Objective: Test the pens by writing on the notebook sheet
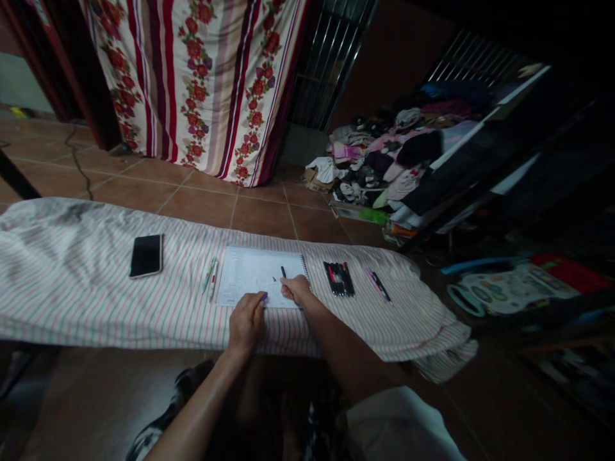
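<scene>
An open spiral-bound notebook point(250, 272) lies on the striped cloth, with faint marks on its white page and its coil on the right. My right hand point(296, 289) is closed round a dark pen point(283, 271), over the lower right part of the page. At the notebook's lower edge rests my left hand point(246, 319), its fingers curled. A small purple-blue piece point(264, 297) shows at its fingertips; I cannot tell its kind. Left of the notebook lie a few pens point(212, 280). To the right is a row of several dark pens point(339, 279), then a pink-and-black pair point(379, 286).
A dark-screened tablet point(147, 256) lies on the left of the cloth-covered table point(96, 288). Beyond are a tiled floor point(259, 208) and a floral curtain point(202, 89). Clothes are heaped point(384, 153) at the back right. My legs are under the table's near edge.
</scene>
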Action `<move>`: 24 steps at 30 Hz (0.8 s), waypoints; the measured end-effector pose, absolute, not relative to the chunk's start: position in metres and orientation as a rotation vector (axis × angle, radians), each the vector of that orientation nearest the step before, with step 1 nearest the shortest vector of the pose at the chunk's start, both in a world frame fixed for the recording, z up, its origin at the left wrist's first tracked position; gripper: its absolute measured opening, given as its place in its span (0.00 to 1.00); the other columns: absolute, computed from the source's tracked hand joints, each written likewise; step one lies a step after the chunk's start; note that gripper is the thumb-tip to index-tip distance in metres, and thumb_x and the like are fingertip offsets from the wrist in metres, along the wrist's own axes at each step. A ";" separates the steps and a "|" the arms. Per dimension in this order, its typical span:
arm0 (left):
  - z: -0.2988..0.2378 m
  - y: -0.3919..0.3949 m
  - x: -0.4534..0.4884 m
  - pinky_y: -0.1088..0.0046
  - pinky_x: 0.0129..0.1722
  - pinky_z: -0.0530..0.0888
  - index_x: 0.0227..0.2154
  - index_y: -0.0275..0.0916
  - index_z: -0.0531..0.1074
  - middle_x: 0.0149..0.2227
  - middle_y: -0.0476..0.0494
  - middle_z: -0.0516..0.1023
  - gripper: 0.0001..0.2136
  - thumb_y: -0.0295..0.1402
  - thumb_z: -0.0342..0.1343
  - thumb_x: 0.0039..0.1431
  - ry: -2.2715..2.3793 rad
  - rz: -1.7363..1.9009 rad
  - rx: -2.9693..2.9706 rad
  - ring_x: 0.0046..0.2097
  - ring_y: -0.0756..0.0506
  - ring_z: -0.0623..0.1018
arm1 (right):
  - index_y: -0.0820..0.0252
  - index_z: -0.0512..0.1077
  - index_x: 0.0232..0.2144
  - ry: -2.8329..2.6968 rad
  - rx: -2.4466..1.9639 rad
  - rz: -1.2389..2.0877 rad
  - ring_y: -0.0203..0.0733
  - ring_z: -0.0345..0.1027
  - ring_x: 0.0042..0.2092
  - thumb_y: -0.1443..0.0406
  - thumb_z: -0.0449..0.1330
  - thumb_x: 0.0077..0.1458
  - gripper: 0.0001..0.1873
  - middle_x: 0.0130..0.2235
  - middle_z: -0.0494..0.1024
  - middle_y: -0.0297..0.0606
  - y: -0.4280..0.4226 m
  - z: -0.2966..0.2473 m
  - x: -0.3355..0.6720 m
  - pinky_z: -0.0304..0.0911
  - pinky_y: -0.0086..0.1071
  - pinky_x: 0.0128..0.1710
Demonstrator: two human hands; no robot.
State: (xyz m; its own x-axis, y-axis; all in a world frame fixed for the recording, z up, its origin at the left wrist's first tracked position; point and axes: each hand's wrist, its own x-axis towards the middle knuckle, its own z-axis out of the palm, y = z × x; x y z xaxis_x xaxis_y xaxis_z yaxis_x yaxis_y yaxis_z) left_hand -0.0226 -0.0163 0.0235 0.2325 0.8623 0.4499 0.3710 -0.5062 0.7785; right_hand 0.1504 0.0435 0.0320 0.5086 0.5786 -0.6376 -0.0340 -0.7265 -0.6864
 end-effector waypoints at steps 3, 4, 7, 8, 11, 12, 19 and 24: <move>0.025 -0.016 -0.023 0.68 0.41 0.72 0.42 0.39 0.71 0.35 0.43 0.75 0.12 0.29 0.44 0.59 1.119 1.224 2.026 0.39 0.46 0.75 | 0.64 0.65 0.47 -0.422 -2.101 1.204 0.42 0.67 0.44 0.61 0.55 0.56 0.18 0.47 0.69 0.43 0.047 0.030 0.149 0.66 0.40 0.42; 0.026 -0.016 -0.023 0.68 0.40 0.72 0.42 0.38 0.71 0.35 0.42 0.75 0.12 0.29 0.44 0.59 1.118 1.226 2.035 0.39 0.45 0.75 | 0.64 0.65 0.47 -0.411 -2.100 1.198 0.42 0.67 0.44 0.61 0.55 0.56 0.18 0.47 0.69 0.43 0.048 0.030 0.148 0.66 0.40 0.42; 0.027 -0.016 -0.024 0.67 0.40 0.72 0.41 0.38 0.71 0.35 0.42 0.75 0.13 0.29 0.44 0.59 1.125 1.235 2.054 0.39 0.45 0.75 | 0.64 0.65 0.47 -0.379 -2.103 1.188 0.42 0.67 0.44 0.61 0.55 0.56 0.17 0.47 0.69 0.43 0.051 0.029 0.148 0.66 0.40 0.41; 0.027 -0.016 -0.024 0.67 0.40 0.72 0.41 0.39 0.71 0.35 0.42 0.75 0.13 0.29 0.44 0.59 1.128 1.236 2.058 0.39 0.45 0.75 | 0.64 0.65 0.47 -0.370 -2.106 1.189 0.41 0.67 0.44 0.61 0.55 0.56 0.17 0.47 0.69 0.43 0.053 0.029 0.148 0.66 0.40 0.41; 0.026 -0.015 -0.025 0.67 0.41 0.72 0.42 0.39 0.71 0.35 0.42 0.75 0.13 0.28 0.44 0.59 1.131 1.229 2.072 0.38 0.45 0.75 | 0.63 0.65 0.47 -0.351 -2.118 1.195 0.41 0.67 0.43 0.61 0.55 0.56 0.17 0.47 0.69 0.42 0.055 0.029 0.148 0.66 0.40 0.41; 0.025 -0.014 -0.026 0.68 0.41 0.72 0.42 0.39 0.71 0.35 0.42 0.75 0.13 0.28 0.44 0.59 1.132 1.225 2.076 0.38 0.45 0.75 | 0.63 0.65 0.47 -0.348 -2.123 1.197 0.41 0.67 0.43 0.61 0.55 0.57 0.17 0.47 0.69 0.42 0.056 0.029 0.148 0.66 0.40 0.41; 0.025 -0.010 -0.036 0.67 0.41 0.72 0.42 0.38 0.71 0.35 0.42 0.76 0.13 0.28 0.44 0.58 1.152 1.198 2.083 0.39 0.45 0.75 | 0.63 0.65 0.47 -0.354 -2.182 1.164 0.42 0.67 0.44 0.61 0.55 0.56 0.17 0.47 0.69 0.42 0.053 0.034 0.151 0.66 0.41 0.42; 0.024 -0.009 -0.041 0.69 0.41 0.72 0.42 0.40 0.71 0.35 0.43 0.76 0.12 0.29 0.45 0.58 1.158 1.180 2.079 0.38 0.46 0.75 | 0.62 0.65 0.47 -0.360 -2.161 1.143 0.41 0.67 0.44 0.61 0.54 0.57 0.17 0.47 0.69 0.42 0.047 0.036 0.149 0.66 0.41 0.42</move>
State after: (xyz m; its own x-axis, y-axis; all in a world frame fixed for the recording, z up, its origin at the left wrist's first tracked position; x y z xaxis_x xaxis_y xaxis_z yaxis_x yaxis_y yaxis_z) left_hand -0.0413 -0.0089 0.0237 0.2699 0.8503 0.4518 0.4359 -0.5263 0.7301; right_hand 0.1494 0.0471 0.0358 0.5804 0.5148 -0.6310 -0.0601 -0.7457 -0.6636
